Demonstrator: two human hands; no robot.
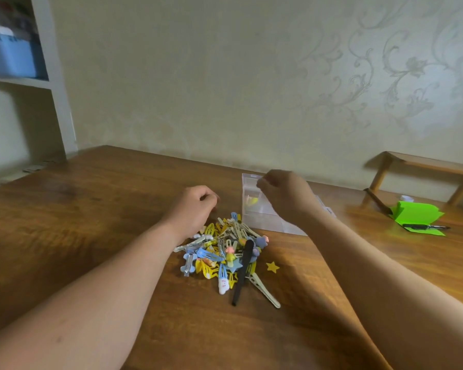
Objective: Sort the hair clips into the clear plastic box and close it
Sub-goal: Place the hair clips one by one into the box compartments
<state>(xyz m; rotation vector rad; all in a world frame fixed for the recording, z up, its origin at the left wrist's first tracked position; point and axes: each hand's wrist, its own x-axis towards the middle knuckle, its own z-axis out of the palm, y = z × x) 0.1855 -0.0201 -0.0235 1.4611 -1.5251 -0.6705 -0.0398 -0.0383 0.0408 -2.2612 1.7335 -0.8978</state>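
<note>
A pile of hair clips (222, 256) in yellow, blue, cream and pink lies on the wooden table (91, 209), with a long black clip (241, 273) and a cream clip (265, 291) at its near edge. A yellow star (272, 267) lies loose to the right. Behind the pile stands the clear plastic box (259, 218), open, with a yellow clip (252, 201) inside. My right hand (284, 194) hovers over the box with its fingertips drawn together; anything pinched there is hidden. My left hand (195, 206) rests at the pile's far left edge, fingers curled under, nothing visible in them.
At the right stand a small wooden rack (422, 166) and green paper (414, 216) with a black pen (425, 227) on it. A white shelf unit (54, 84) holding a blue bin is at the far left. The wall runs just behind the box.
</note>
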